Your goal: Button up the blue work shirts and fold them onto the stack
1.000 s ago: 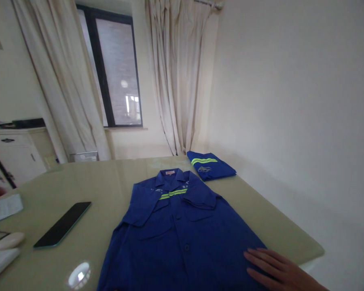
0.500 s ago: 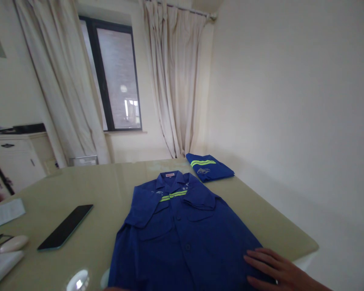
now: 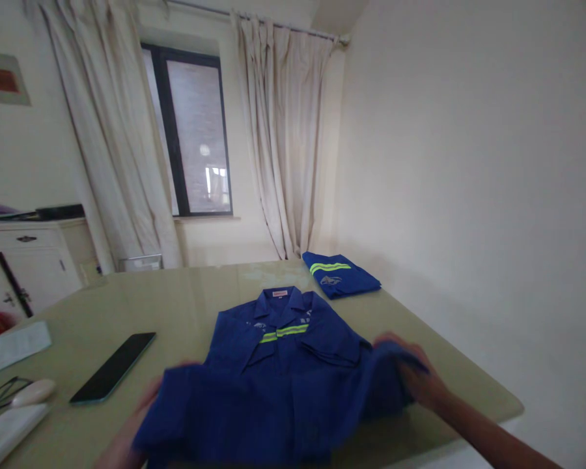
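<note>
A blue work shirt with a yellow-green reflective stripe lies front up on the table, collar away from me and sleeves folded in over the chest. Its lower part is lifted and turned up toward the collar, blurred by motion. At the right edge of this raised cloth, my right hand is closed on the fabric, fingers partly behind it. My left hand grips the left edge, mostly hidden by the cloth and smeared.
A folded blue garment with the same stripe lies at the table's far right corner. Toward the left are a black phone, a paper sheet, glasses, a computer mouse and a white box-like object. A wall borders the right side.
My right hand, earlier flat on the shirt's right side, now grasps its edge. Both hands have raised the shirt's lower part off the table and moved it toward the collar.
</note>
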`<state>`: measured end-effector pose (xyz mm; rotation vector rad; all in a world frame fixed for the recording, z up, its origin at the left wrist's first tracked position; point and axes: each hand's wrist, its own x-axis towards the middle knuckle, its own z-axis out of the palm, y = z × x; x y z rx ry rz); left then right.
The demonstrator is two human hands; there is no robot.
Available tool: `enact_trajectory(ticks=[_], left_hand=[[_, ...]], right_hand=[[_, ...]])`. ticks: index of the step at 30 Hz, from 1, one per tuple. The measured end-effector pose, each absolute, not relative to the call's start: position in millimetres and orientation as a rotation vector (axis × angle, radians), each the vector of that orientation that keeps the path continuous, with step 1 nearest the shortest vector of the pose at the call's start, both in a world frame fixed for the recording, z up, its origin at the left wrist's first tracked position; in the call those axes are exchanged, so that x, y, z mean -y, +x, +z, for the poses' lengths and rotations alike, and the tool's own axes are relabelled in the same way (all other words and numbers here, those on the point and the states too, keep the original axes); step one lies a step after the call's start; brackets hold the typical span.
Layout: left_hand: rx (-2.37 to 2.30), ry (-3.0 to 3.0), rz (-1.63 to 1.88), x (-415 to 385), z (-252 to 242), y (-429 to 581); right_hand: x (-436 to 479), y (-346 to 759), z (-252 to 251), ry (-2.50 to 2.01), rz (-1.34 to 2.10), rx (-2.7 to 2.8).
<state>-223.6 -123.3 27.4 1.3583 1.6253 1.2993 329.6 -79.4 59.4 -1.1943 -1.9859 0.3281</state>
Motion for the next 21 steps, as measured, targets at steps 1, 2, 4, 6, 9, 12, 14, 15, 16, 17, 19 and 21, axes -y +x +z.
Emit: enact_trajectory(ticks=[1, 2, 4, 6, 9, 12, 14, 15, 16, 17, 19, 21], left_hand=[[-1.597, 1.402, 1.319, 103, 42, -218], [-1.634, 1.445, 1.318, 84, 55, -212], [-1.732, 1.422, 1.281, 48, 70, -202], [-1.818, 1.387, 1.216, 24, 71, -197], [-1.866, 1.389, 1.140, 17, 55, -199], [-1.724, 1.471, 1.091, 40, 38, -209], [-1.544, 1.477, 1.029, 62, 32, -220], [-1.454, 1.450, 0.982, 73, 30, -228], [-1.382, 1.409, 0.926, 82, 28, -235], [-1.337, 1.360, 0.882, 88, 27, -243], [-1.338, 1.273, 0.837, 90, 26, -252], [-1.414, 1.233, 0.892, 81, 29, -251]], right_hand=[[54, 318, 75, -1.365, 0.337, 1.853], [30, 307, 88, -1.523, 0.362, 1.751], [-8, 292, 101, -1.677, 0.399, 1.634], [-30, 287, 97, -1.736, 0.431, 1.611], [-35, 298, 74, -1.784, 0.487, 1.612], [-24, 315, 54, -1.741, 0.641, 1.611], [-13, 327, 48, -1.615, 0.916, 1.639], [-7, 332, 47, -1.554, 1.079, 1.664], [-1, 337, 46, -1.511, 1.225, 1.691], [4, 340, 47, -1.498, 1.325, 1.714], [8, 340, 48, -1.547, 1.414, 1.682], [5, 331, 49, -1.571, 1.406, 1.560]])
